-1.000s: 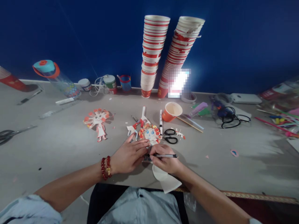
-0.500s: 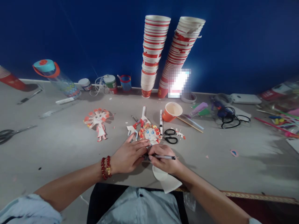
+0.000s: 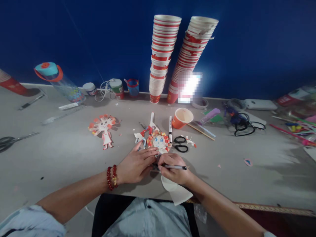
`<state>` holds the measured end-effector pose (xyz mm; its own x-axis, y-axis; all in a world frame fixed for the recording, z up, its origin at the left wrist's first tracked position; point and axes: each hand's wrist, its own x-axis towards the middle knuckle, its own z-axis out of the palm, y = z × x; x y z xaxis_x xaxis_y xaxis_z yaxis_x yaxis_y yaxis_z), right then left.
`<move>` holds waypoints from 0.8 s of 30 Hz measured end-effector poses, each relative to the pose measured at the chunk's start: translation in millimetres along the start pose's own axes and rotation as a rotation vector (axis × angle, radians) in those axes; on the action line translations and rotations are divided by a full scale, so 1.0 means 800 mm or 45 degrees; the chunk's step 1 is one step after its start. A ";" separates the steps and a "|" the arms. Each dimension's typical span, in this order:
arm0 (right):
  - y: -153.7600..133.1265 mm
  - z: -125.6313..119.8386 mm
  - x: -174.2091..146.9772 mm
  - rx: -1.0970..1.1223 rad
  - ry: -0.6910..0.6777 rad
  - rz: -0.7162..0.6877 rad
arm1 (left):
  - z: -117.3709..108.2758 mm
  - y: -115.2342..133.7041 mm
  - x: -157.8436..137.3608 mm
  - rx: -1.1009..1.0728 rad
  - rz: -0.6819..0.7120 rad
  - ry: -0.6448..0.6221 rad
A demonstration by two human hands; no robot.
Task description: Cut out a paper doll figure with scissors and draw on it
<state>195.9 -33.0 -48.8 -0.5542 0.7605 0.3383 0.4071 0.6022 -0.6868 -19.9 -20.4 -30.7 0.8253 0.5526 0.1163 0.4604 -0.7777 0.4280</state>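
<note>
My right hand (image 3: 174, 167) grips a grey pen (image 3: 176, 167) with a dark end, its tip low between the two hands. Flat across the lower part of a paper doll (image 3: 158, 141) lies my left hand (image 3: 138, 164), fingers stretched out. The doll has a round face with blue-drawn eyes and a fringe of red and white strips; its lower part is hidden by my hands. Below my right hand, pieces of white paper (image 3: 181, 195) hang over the table edge. Black-handled scissors (image 3: 181, 148) rest just right of the doll, their blades partly covered.
A finished-looking paper doll (image 3: 107, 138) lies to the left. An orange paper cup (image 3: 179, 123) and a white marker (image 3: 170, 126) stand beyond the hands. Two tall paper cup stacks (image 3: 161, 62) rise at the back. A water bottle (image 3: 65, 84) is at back left, grey scissors (image 3: 12, 141) farther left.
The pen and my right hand have shifted very slightly to the right. My left hand stays in place on the doll.
</note>
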 end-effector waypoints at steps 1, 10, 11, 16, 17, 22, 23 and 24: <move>0.000 0.000 0.000 -0.002 -0.003 -0.003 | 0.000 0.000 0.000 0.001 -0.001 0.001; -0.003 -0.002 0.002 0.027 -0.026 0.000 | 0.002 0.000 -0.001 -0.005 -0.008 -0.012; -0.003 -0.002 0.002 0.033 -0.029 0.001 | 0.002 -0.001 -0.001 -0.008 -0.008 -0.015; -0.004 -0.002 0.002 0.060 -0.040 -0.005 | 0.001 0.000 -0.001 -0.026 -0.023 -0.028; -0.004 -0.002 0.002 0.062 -0.041 -0.003 | 0.001 0.000 -0.001 -0.027 -0.024 -0.027; -0.003 -0.003 0.002 0.064 -0.064 0.004 | 0.000 -0.001 -0.001 -0.027 -0.014 -0.026; -0.003 -0.003 0.002 0.067 -0.067 0.002 | 0.000 -0.001 -0.001 -0.024 -0.011 -0.026; -0.003 -0.003 0.002 0.072 -0.070 -0.001 | 0.001 -0.002 -0.001 -0.021 -0.009 -0.028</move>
<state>195.8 -33.0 -45.2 -0.5942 0.7445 0.3043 0.3656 0.5870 -0.7224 -20.9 -19.8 -31.8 0.8292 0.5511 0.0933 0.4609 -0.7686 0.4436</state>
